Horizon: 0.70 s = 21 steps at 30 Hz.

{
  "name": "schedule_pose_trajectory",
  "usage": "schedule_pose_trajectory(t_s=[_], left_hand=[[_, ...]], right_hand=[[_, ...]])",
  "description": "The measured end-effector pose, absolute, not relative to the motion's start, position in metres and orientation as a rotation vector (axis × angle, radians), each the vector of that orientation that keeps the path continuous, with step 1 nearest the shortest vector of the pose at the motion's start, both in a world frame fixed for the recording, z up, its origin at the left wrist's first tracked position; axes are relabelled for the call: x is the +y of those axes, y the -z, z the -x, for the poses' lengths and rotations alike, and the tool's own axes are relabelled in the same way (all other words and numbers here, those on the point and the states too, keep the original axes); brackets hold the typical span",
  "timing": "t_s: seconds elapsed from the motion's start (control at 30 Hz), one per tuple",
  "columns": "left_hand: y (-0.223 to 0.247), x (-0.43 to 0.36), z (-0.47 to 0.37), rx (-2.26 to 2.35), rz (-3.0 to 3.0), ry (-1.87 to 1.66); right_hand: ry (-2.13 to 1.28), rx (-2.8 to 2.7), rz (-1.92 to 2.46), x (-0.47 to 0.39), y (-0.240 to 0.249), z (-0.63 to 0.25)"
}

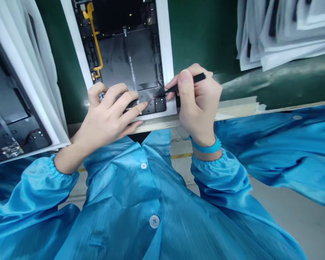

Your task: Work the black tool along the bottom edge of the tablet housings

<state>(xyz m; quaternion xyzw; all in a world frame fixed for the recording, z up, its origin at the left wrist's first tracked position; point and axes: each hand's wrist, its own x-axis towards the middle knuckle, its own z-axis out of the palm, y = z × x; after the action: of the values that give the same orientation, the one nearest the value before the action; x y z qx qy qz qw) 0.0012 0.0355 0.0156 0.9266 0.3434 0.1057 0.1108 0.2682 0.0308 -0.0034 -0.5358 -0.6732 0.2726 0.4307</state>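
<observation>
An opened tablet lies in front of me on a white sheet, its dark inside showing with an orange flex cable along the left. My left hand rests over its lower left corner, fingers spread, the index fingertip at a thin dark reddish wire. In my right hand I grip black tweezers between thumb and fingers. Their tip points left and meets the tablet's lower right edge, near the wire's end. Whether the tip pinches the wire I cannot tell. A blue band circles my right wrist.
At the left, another opened tablet lies on a stack of white foam sleeves. More white sleeves are piled at the upper right of the green mat. Tape runs along the table's front edge. A blue-clad person is close on the right.
</observation>
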Motion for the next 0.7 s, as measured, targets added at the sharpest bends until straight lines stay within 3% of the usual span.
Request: schedule_pose_trajectory(t_s=[0.4,0.7], left_hand=[[-0.019,0.021,-0.004,0.999,-2.814,-0.268],[-0.024,0.017,-0.007,1.094,-2.665,-0.181]], right_hand=[[-0.220,-2.153,1.285,0.039,-0.015,-0.274],[-0.288,-2.028,1.356,0.032,-0.006,-0.270]])
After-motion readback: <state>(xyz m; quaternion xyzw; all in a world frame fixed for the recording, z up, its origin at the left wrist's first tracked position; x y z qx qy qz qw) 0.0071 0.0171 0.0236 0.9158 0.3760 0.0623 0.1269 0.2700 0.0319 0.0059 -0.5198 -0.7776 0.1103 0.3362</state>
